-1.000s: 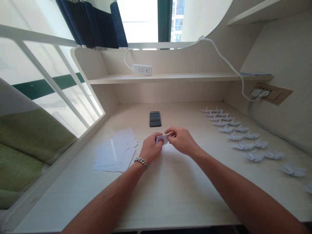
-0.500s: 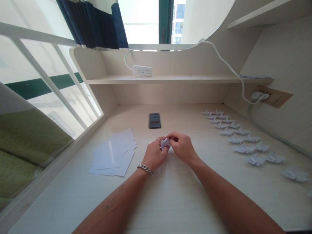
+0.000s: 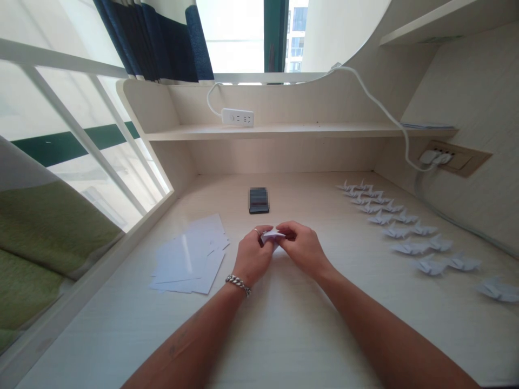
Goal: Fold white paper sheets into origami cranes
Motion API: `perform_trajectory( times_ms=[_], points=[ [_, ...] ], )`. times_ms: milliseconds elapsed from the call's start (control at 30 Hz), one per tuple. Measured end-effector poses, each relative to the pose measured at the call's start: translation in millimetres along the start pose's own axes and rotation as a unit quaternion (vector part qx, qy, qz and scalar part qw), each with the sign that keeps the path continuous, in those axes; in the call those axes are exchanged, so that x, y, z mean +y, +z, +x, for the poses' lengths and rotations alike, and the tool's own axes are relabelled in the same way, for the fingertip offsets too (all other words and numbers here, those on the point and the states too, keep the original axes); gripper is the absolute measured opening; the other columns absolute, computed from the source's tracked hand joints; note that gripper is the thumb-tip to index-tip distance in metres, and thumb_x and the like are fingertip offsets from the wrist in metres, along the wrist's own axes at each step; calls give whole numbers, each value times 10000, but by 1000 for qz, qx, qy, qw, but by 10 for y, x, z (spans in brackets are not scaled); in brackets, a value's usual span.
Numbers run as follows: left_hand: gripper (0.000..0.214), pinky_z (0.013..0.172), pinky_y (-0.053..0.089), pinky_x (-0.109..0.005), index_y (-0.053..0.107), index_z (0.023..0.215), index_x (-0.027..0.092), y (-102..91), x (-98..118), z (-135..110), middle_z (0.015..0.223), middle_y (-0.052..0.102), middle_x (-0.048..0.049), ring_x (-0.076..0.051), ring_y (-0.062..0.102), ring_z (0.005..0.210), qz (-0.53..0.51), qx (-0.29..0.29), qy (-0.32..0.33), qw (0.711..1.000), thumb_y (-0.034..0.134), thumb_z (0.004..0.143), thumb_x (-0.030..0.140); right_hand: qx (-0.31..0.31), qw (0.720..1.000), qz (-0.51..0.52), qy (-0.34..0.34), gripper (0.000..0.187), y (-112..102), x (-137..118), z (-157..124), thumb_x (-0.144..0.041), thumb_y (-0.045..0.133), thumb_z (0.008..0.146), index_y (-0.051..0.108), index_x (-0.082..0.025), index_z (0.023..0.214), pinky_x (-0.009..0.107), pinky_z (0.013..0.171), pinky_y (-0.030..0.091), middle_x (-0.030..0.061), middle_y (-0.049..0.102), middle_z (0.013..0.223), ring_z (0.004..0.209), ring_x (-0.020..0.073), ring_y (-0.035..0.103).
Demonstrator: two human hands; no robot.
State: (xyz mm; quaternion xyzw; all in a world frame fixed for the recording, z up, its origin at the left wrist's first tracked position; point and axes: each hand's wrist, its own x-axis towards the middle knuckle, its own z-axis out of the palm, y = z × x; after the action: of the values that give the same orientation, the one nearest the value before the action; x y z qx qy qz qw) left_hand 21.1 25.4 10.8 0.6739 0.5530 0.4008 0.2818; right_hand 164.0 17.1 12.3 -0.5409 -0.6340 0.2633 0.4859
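Observation:
My left hand (image 3: 252,257) and my right hand (image 3: 302,248) meet over the middle of the pale desk (image 3: 284,324). Both pinch a small folded piece of white paper (image 3: 272,236) between their fingertips, just above the desk top. The left wrist wears a silver chain bracelet, and a ring shows on one left finger. A loose stack of white paper sheets (image 3: 190,256) lies just left of my left hand. Several finished white paper cranes (image 3: 405,229) stand in two rows to the right of my right hand.
A dark phone (image 3: 258,200) lies flat behind my hands. A white power strip (image 3: 237,116) sits on the shelf (image 3: 300,129) above, its cable running to a wall socket (image 3: 450,156) at right. A white railing (image 3: 89,140) borders the desk's left side.
The folded paper has turned between my fingers from a bunched shape to a flatter, wider one. Both hands stay together at the same place on the desk.

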Motion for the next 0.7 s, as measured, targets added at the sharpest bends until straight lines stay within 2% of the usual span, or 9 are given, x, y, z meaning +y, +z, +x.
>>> perform_trajectory(
  times_ms=[167, 400, 500, 567, 700],
  points=[
    [269, 821, 500, -285, 684, 1046, 195, 6, 14, -22, 1017, 731, -61, -185, 668, 895, -12, -10, 20, 1000, 601, 793, 232, 12, 999, -14, -34, 189, 3, -36, -23, -132, 584, 752, 727, -215, 845, 288, 755, 511, 13, 743, 840, 775, 169, 672],
    [248, 706, 494, -263, 680, 1037, 209, 0, 27, -47, 873, 744, -37, -170, 674, 758, -6, -19, 37, 999, 598, 810, 267, 38, 995, -24, -89, 181, 2, -102, -48, -150, 567, 799, 731, -216, 836, 281, 729, 504, 29, 742, 866, 759, 169, 657],
    [271, 715, 500, -263, 684, 1049, 189, -15, 8, -22, 917, 746, -58, -177, 679, 795, -33, -22, 26, 999, 602, 808, 281, 16, 997, 13, -68, 145, -2, -81, -37, -194, 594, 802, 728, -211, 855, 291, 727, 514, 36, 737, 871, 753, 170, 657],
    [286, 711, 502, -263, 688, 1052, 174, -24, -19, 4, 938, 745, -70, -178, 678, 805, -53, -19, 13, 998, 600, 801, 277, -15, 996, 74, -37, 136, -3, -52, -19, -230, 635, 782, 720, -195, 882, 304, 748, 531, 51, 736, 886, 782, 179, 670],
    [295, 662, 493, -259, 701, 1011, 150, -41, -55, 43, 871, 738, -63, -175, 659, 754, -87, -13, 0, 996, 583, 818, 338, -77, 970, 230, 32, 247, -19, -16, 23, -252, 746, 667, 704, -170, 896, 344, 812, 547, 73, 739, 924, 853, 203, 687]
  ],
)
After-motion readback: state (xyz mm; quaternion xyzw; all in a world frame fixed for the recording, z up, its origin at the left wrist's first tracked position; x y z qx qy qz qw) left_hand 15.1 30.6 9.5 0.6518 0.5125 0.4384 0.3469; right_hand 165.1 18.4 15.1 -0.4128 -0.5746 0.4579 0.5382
